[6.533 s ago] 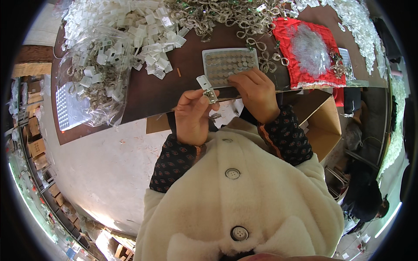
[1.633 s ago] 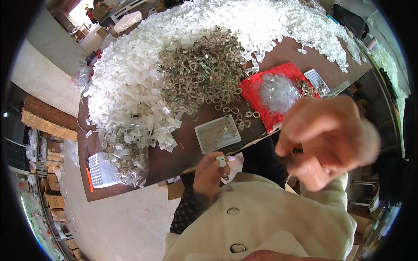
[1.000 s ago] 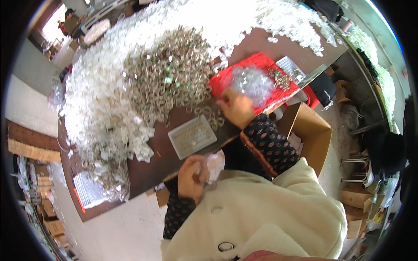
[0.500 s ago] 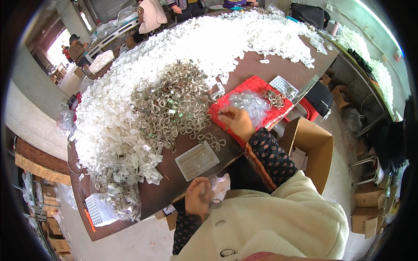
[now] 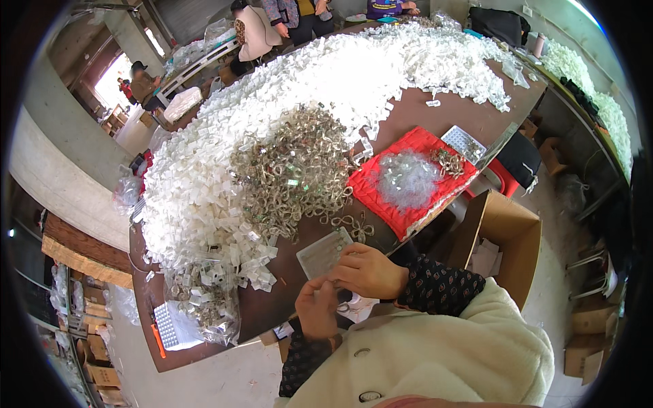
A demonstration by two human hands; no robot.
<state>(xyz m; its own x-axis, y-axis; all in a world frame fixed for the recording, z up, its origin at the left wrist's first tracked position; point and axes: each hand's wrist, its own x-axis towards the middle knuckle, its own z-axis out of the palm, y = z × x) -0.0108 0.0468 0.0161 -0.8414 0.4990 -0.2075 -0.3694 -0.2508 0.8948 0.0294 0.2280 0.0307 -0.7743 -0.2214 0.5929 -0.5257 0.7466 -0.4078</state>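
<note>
My left hand [image 5: 318, 311] and my right hand [image 5: 371, 272] meet at the table's front edge, fingers pinched together. Whatever is between their fingertips is too small to make out. Just beyond them is a shallow pale tray [image 5: 314, 258], partly covered by my right hand. A red quilted cloth [image 5: 373, 182] lies to the right, bearing a heap of clear plastic pieces [image 5: 407, 178] and a small cluster of metallic loops [image 5: 449, 162]. A large tangle of similar brownish-silver loops [image 5: 299, 163] lies farther back, with a few strays [image 5: 357, 224] near the tray.
A great mound of small white packets [image 5: 197, 177] spreads over the brown table [image 5: 255, 306]. At the near left lies a filled clear bag [image 5: 221, 309]. A white blister tray [image 5: 465, 144] borders the cloth. An open cardboard box [image 5: 513, 238] stands at right. Other people [image 5: 306, 20] are at the back.
My right hand has come back from the red cloth to my left hand, and their fingertips now meet near the tray. The whole view has shifted slightly.
</note>
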